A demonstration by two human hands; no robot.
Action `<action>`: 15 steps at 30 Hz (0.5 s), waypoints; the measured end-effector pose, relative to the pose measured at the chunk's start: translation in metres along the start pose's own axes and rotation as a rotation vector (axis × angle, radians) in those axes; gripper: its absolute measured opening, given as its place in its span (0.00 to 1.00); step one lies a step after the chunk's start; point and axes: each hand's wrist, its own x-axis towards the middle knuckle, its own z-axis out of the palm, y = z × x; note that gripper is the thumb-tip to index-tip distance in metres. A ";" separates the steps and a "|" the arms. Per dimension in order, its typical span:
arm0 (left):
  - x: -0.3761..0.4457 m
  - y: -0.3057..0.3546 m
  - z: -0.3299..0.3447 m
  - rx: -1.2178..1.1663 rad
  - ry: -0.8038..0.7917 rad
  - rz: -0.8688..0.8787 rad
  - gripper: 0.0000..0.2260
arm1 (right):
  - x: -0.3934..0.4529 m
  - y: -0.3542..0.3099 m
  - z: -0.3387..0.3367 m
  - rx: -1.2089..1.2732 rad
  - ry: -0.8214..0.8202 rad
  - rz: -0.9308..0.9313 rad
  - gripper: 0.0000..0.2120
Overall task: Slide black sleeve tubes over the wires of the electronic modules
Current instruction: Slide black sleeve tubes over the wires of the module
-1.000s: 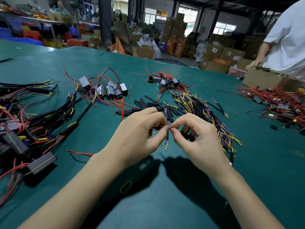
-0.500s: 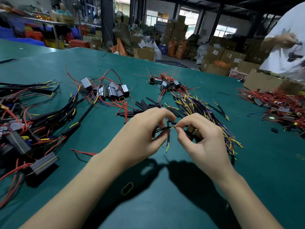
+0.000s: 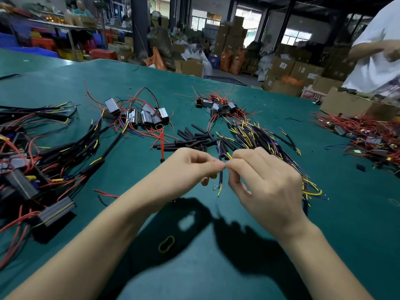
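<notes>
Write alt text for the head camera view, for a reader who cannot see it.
Two bare hands, left hand and right hand, pinch a thin black sleeve tube with yellow and blue wire ends showing below it, above a green table. Behind lie loose black tubes, grey box-shaped modules with red wires and a yellow-blue wire bundle.

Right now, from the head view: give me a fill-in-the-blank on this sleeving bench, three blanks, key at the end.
1. Both hands pinch one black ____ with wire tips poking out below.
2. The loose sleeve tubes lie on a ____ table.
3. The left hand and right hand meet at their ____.

Missing: sleeve tube; green; fingertips
</notes>
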 end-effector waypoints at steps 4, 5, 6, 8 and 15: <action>-0.002 0.001 -0.005 -0.168 -0.026 -0.113 0.08 | 0.001 -0.007 -0.001 0.139 -0.013 0.135 0.05; -0.002 0.000 -0.004 -0.070 0.024 -0.056 0.08 | 0.001 -0.008 -0.001 0.283 -0.063 0.250 0.04; -0.002 -0.001 -0.001 0.040 0.074 0.025 0.07 | 0.001 -0.008 -0.002 0.423 -0.122 0.373 0.03; -0.001 -0.003 0.004 0.204 0.158 0.192 0.07 | 0.001 -0.005 -0.001 0.629 -0.202 0.580 0.03; -0.002 -0.009 0.000 0.564 0.162 0.545 0.05 | 0.004 0.003 -0.003 1.023 -0.355 0.852 0.04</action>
